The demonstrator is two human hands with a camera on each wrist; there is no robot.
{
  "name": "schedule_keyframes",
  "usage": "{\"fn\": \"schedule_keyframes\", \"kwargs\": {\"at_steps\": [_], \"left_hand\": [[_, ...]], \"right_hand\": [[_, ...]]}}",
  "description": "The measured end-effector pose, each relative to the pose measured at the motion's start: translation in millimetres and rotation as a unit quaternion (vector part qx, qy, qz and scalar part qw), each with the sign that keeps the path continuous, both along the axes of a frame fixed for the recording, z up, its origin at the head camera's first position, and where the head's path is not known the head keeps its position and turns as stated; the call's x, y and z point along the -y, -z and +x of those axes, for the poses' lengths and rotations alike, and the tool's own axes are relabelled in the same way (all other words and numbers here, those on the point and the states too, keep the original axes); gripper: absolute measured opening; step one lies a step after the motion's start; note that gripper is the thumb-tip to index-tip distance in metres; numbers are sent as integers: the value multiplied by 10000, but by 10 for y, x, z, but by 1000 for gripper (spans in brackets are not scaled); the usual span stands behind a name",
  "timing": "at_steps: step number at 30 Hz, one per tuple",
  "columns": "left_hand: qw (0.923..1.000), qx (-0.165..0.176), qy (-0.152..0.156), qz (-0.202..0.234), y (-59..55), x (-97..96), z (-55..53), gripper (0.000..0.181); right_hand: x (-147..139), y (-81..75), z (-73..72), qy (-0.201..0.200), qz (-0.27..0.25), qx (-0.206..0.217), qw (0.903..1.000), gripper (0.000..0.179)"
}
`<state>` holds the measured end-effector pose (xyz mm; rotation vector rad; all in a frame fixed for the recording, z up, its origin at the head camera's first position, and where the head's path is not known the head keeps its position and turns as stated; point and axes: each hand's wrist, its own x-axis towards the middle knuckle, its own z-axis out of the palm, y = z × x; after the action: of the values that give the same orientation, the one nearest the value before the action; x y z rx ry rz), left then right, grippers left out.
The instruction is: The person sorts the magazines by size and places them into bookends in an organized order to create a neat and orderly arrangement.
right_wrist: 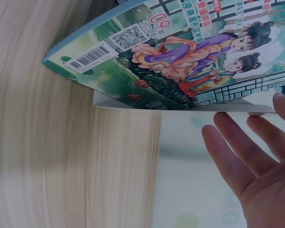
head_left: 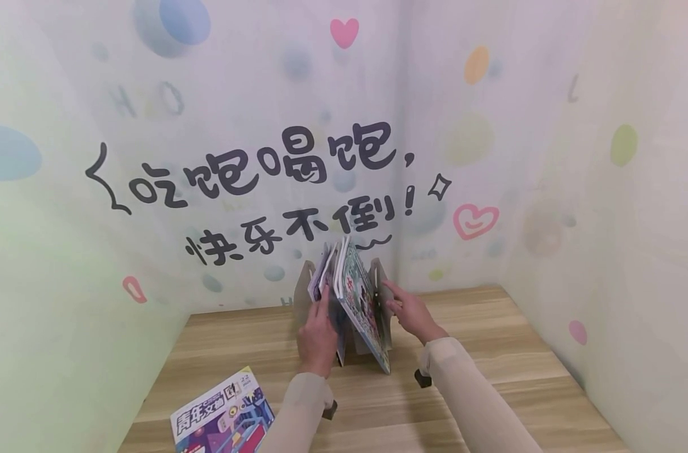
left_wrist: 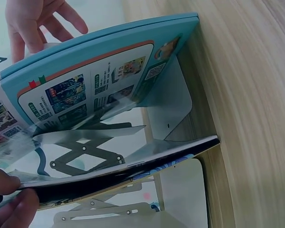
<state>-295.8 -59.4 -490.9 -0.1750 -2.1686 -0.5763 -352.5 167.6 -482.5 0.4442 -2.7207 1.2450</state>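
Note:
A grey metal expanding book stand [head_left: 301, 303] with crisscross bars [left_wrist: 85, 151] stands on the table, holding several upright magazines. At its left part, my left hand [head_left: 318, 340] pinches a thin dark-edged magazine [left_wrist: 95, 186] between thumb and finger. A thicker magazine with a green illustrated cover [right_wrist: 180, 61] leans at a slant in the right part, its blue back [left_wrist: 104, 76] facing the left wrist camera. My right hand [head_left: 414, 313] touches the stand's right end plate [right_wrist: 133, 108] from outside with extended fingertips. Pale purple-edged magazines [head_left: 318, 277] stand beyond the left hand.
A colourful magazine [head_left: 225, 415] lies flat at the table's front left, beside the left forearm. The wood-grain table [head_left: 468, 352] meets printed fabric walls [head_left: 264, 82] at the back and sides. Small black pieces [head_left: 422, 379] sit under both wrists.

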Motion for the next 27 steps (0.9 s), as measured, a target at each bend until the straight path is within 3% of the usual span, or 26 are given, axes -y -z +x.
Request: {"fn": "schedule_keyframes", "kwargs": {"at_steps": [15,27], "left_hand": [[9996,148,157,177,35,29,29,75],[9992,-232,253,201,126,87,74,47]], "right_hand": [[-11,5,-6,-22,35,-43,10000,53],[-2,4,-13,3,93,-29,10000,53]]}}
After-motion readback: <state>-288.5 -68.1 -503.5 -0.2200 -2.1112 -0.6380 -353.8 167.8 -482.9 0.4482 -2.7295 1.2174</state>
